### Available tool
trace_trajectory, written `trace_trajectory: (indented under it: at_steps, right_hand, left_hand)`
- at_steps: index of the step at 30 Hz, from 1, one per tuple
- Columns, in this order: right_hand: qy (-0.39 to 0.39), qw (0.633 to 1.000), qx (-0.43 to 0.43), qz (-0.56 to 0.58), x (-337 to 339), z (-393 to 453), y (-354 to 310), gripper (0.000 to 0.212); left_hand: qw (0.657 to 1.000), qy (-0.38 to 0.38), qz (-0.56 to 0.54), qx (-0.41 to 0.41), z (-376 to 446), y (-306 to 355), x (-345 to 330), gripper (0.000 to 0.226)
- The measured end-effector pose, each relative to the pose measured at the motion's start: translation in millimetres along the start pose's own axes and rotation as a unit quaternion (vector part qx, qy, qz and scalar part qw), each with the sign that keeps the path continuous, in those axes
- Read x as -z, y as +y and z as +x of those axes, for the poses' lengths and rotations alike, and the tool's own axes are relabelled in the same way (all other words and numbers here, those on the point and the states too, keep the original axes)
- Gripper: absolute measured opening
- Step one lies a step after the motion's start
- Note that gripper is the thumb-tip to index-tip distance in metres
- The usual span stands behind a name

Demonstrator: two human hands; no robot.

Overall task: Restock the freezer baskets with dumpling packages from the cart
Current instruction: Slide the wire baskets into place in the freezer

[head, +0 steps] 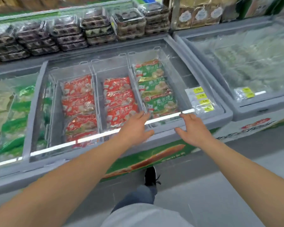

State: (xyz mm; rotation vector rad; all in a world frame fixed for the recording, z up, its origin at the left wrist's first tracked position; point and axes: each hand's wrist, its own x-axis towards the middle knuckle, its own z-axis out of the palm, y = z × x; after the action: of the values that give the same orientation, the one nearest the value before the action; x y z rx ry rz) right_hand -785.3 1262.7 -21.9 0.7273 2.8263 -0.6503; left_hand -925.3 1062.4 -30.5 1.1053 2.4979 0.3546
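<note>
Both arms reach toward the freezer's front rim [203,124] at centre frame. The left hand [138,126] and right hand [193,128] are spread flat with fingers straight, holding nothing. No cart is in view. Red dumpling packages [79,102] fill the two middle baskets; green packages [156,89] fill the basket [170,56] right of them. To restock well, I'd lay new packs flat, matching colours. The yellow price tags [202,99] at centre right are too blurred to read, as is the Chinese print on the packs.
</note>
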Motion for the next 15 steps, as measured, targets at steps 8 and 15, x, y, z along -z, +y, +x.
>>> trace_trajectory:
  at_steps: [8,15]
  right_hand:
    - [0.026,0.997,-0.072,0.025,47,95,55,0.062]
    - [0.030,0.994,-0.099,0.039,75,162,127,0.061]
  left_hand:
    - [0.999,-0.024,0.027,-0.038,141,27,26,0.082]
    - [0.997,-0.044,0.028,-0.064,239,77,21,0.081]
